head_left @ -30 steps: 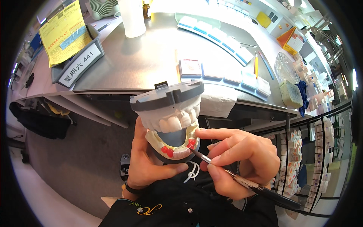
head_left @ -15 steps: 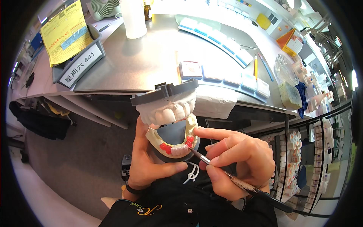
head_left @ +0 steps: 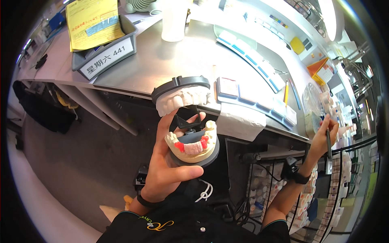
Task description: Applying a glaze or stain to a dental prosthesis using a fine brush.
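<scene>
My left hand point(head_left: 160, 174) is wrapped round a hinged dental model, thumb along the front of its base. The cream lower jaw point(head_left: 204, 156) carries a pale pink block of front teeth point(head_left: 193, 148) with red material point(head_left: 179, 146) on either side. Above it the white plaster upper jaw point(head_left: 182, 99) is swung up on its dark grey mount point(head_left: 180, 82). At far right my right hand point(head_left: 325, 135) is closed round a slim brush point(head_left: 329, 148), beside a sponge point(head_left: 311, 122) and a clear dish point(head_left: 314, 99). The brush's tip cannot be made out.
On the metal-topped bench point(head_left: 137, 67) stand a grey bin point(head_left: 109, 58) with yellow papers, a white cylinder point(head_left: 173, 24) and rows of blue-and-white cases point(head_left: 255, 101). A folded white cloth point(head_left: 243, 121) hangs over the front edge. Racks of small jars point(head_left: 338, 174) stand at right.
My right hand has carried the brush away from the lower teeth to the far right, by the sponge. My left hand still holds the model, now turned slightly. The view has shifted too.
</scene>
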A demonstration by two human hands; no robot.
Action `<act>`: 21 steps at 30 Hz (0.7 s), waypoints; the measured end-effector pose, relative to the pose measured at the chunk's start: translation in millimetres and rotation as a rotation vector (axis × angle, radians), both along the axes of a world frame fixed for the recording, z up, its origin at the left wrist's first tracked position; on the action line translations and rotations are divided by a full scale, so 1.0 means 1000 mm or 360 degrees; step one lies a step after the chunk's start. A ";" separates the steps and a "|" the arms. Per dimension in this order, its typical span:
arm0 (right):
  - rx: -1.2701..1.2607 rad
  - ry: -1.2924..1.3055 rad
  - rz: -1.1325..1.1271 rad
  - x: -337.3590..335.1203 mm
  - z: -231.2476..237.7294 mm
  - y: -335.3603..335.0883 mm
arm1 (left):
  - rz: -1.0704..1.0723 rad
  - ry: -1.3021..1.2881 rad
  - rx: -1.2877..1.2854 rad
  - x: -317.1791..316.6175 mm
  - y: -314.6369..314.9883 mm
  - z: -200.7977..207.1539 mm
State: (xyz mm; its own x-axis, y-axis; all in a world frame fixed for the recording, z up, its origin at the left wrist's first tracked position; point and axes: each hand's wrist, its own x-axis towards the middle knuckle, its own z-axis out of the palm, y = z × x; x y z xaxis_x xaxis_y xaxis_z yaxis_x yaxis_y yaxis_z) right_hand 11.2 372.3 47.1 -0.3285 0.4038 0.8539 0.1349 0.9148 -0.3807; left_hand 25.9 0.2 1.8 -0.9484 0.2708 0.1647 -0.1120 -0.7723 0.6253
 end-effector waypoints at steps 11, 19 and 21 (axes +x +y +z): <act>-0.0214 -0.0472 0.1451 0.054 0.024 -0.161 | -0.0016 0.0033 -0.0102 0.000 0.006 -0.001; -0.0112 -0.0448 0.2123 0.044 0.017 -0.201 | 0.0108 -0.0043 -0.0220 0.009 0.014 0.008; -0.0206 -0.0480 0.2102 0.046 0.018 -0.202 | 0.0087 -0.0033 -0.0212 0.010 0.015 0.008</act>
State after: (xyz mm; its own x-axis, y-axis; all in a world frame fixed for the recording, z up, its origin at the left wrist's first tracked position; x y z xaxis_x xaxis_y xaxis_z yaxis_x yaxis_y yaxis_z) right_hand 57.6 170.4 64.9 -0.6945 -0.2834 0.6613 -0.7139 0.3859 -0.5844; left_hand 35.5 14.9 9.5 -0.9652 0.2367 0.1111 -0.0857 -0.6879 0.7207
